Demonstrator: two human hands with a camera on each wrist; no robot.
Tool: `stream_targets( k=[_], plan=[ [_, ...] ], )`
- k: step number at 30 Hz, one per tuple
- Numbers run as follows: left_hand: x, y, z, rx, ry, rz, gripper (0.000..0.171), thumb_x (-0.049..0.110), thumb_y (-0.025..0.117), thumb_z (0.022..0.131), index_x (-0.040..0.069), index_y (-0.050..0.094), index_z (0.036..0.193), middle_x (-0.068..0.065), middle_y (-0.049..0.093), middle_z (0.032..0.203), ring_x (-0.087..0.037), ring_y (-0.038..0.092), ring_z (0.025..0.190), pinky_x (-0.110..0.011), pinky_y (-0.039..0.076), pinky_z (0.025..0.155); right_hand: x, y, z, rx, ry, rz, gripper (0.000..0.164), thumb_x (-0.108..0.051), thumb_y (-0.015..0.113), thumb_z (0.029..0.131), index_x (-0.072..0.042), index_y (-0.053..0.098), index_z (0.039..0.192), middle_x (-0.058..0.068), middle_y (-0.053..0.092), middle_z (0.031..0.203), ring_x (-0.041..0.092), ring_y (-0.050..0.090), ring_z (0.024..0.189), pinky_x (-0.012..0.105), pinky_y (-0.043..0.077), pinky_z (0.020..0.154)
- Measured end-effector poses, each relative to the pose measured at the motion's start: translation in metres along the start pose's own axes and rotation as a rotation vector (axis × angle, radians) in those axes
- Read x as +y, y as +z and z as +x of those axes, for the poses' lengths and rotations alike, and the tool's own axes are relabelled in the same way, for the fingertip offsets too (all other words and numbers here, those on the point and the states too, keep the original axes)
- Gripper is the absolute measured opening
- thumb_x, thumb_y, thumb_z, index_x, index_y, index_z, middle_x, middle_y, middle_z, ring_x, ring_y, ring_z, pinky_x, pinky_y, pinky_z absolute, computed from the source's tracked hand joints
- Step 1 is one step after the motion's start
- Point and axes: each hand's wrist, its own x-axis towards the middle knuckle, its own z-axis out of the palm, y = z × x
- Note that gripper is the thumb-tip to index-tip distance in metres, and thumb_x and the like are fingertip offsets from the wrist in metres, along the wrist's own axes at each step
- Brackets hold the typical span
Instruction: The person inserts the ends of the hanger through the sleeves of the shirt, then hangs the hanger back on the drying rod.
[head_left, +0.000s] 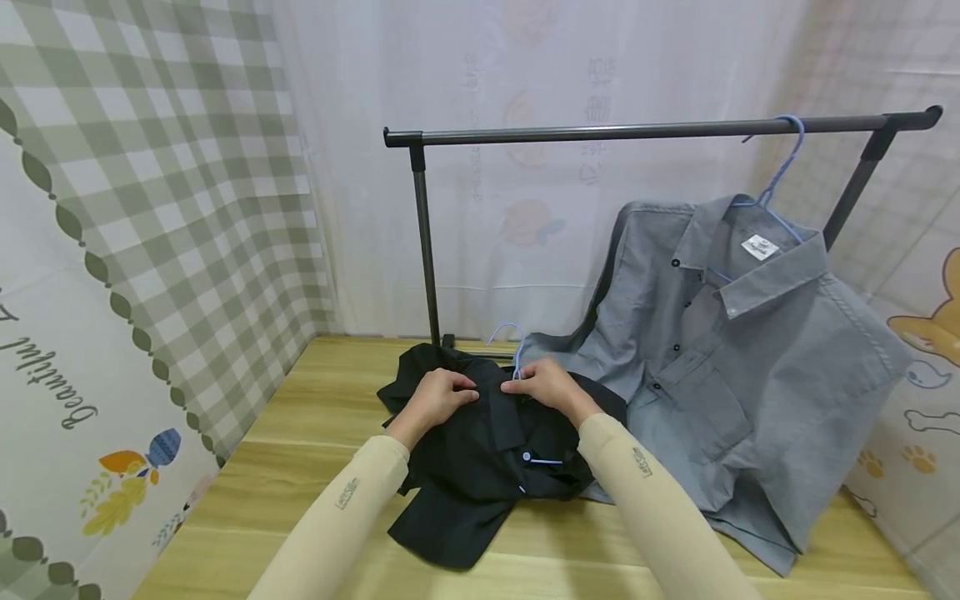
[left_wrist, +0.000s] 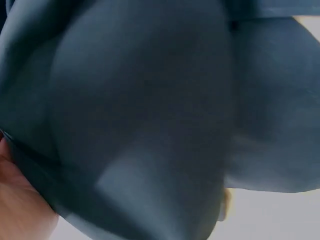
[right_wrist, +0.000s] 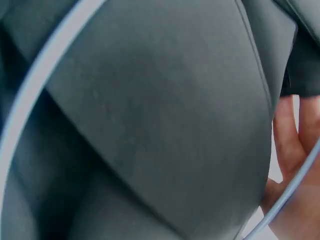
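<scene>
A black shirt (head_left: 465,475) lies bunched on the wooden table, its dark cloth filling most of both wrist views. My left hand (head_left: 441,396) pinches the shirt's upper part, left of the collar area. On the other side, my right hand (head_left: 551,385) grips the cloth beside the hook of a blue hanger (head_left: 522,337). The hanger's hook stands up from the neck opening; the rest is mostly inside or under the cloth. In the right wrist view, blue hanger wire (right_wrist: 37,75) crosses in front of the cloth, and fingers (right_wrist: 287,135) show behind the fabric edge.
A dark metal rack bar (head_left: 600,133) spans above the table's back. From its right end a grey shirt (head_left: 697,358) hangs on another blue hanger (head_left: 783,167), its lower part draped on the table (head_left: 270,467). Patterned curtains (head_left: 187,167) enclose the sides and back.
</scene>
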Motion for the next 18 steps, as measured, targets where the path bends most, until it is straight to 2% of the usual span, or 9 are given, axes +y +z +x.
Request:
stream_targets(
  k=[4,7,12,18],
  plan=[
    [-0.008,0.001,-0.006,-0.012,-0.002,-0.005,0.019,0.017,0.072,0.092,0.007,0.077,0.106,-0.008,0.072,0.107,-0.026,0.064,0.106,-0.042,0.048,0.095,0.006,0.002,-0.002,-0.012,0.012,0.037,0.031,-0.024,0.075,0.089,-0.007,0.062,0.068,-0.004,0.043,0.061,0.015,0.042,0.061,0.028,0.034,0.058],
    [-0.017,0.000,-0.011,-0.014,-0.006,0.009,0.020,0.017,0.072,0.092,0.007,0.077,0.108,-0.008,0.072,0.109,-0.028,0.064,0.108,-0.043,0.048,0.096,0.009,0.005,-0.003,-0.006,0.023,0.044,0.032,-0.023,0.075,0.090,-0.006,0.060,0.067,-0.003,0.040,0.060,0.016,0.039,0.058,0.029,0.033,0.057],
    [-0.040,-0.007,-0.024,0.027,-0.029,0.023,0.017,0.014,0.073,0.090,0.006,0.077,0.105,-0.008,0.072,0.106,-0.029,0.065,0.102,-0.044,0.050,0.092,0.016,0.008,-0.006,0.033,0.069,0.054,0.034,-0.023,0.074,0.091,-0.005,0.059,0.065,-0.003,0.037,0.058,0.015,0.036,0.056,0.029,0.031,0.055],
    [-0.066,-0.016,-0.040,0.066,-0.070,-0.041,0.013,0.008,0.071,0.091,0.004,0.076,0.102,-0.007,0.072,0.103,-0.029,0.065,0.098,-0.045,0.051,0.088,0.026,0.005,-0.008,0.035,0.083,0.101,0.036,-0.024,0.073,0.092,-0.004,0.058,0.066,-0.003,0.038,0.059,0.016,0.038,0.059,0.028,0.032,0.057]
  ],
)
